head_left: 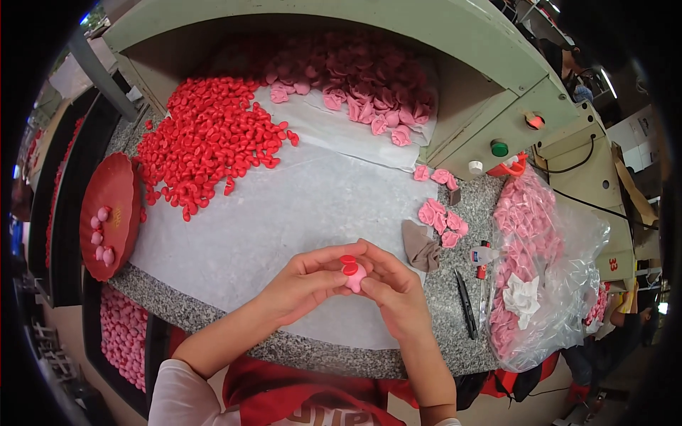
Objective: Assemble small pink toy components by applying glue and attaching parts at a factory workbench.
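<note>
Over the near edge of the white sheet, my two hands meet around a small rounded pink piece with a small glossy red piece against its upper side. My left hand is closed, its thumb and fingers pressing from the left. From the right, the thumb and curled fingers of my right hand grip the same pink piece. A large heap of small red pieces lies at the far left of the sheet. Pink flower-shaped pieces are piled at the back, under the hood.
A red oval dish with several pink balls stands at left, above a bin of pink pieces. Right of the sheet lie a brown cloth, black tweezers, a small bottle and a plastic bag of pink pieces.
</note>
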Demonstrator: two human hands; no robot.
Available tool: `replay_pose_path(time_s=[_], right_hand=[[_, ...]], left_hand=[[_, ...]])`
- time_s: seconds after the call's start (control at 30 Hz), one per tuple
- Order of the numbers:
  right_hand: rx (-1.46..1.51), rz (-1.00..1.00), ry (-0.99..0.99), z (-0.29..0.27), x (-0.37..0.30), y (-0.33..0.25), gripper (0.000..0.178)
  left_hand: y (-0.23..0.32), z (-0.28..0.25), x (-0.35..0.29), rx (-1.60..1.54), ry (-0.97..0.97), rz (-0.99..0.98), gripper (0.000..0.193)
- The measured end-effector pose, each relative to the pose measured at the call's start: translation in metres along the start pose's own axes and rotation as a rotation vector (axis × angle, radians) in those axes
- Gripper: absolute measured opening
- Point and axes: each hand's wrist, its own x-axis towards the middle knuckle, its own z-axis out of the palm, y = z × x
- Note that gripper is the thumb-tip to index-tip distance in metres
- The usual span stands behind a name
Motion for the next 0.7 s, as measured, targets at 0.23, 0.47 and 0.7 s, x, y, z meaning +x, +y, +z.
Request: replay_pose_path(time_s=[0.23,0.47,0.7], right_hand=[[-0.031,0.079,0.012,-0.01,-0.004,0.002,0.035],[-0.106,0.069,-0.015,-0.012,-0.003,0.003,0.033],[-0.015,0.114,-0.022,-0.017,-0.001,0.009,0.029]], left_hand=[[-0.003,-0.002,0.002,0.134,0.011,-0.001,0.043],[-0.001,-0.002,0.0,0.145,0.025,-0.016,0.041],[-0.002,-0.001,0.0,0.297,0.07,0.021,0.039]])
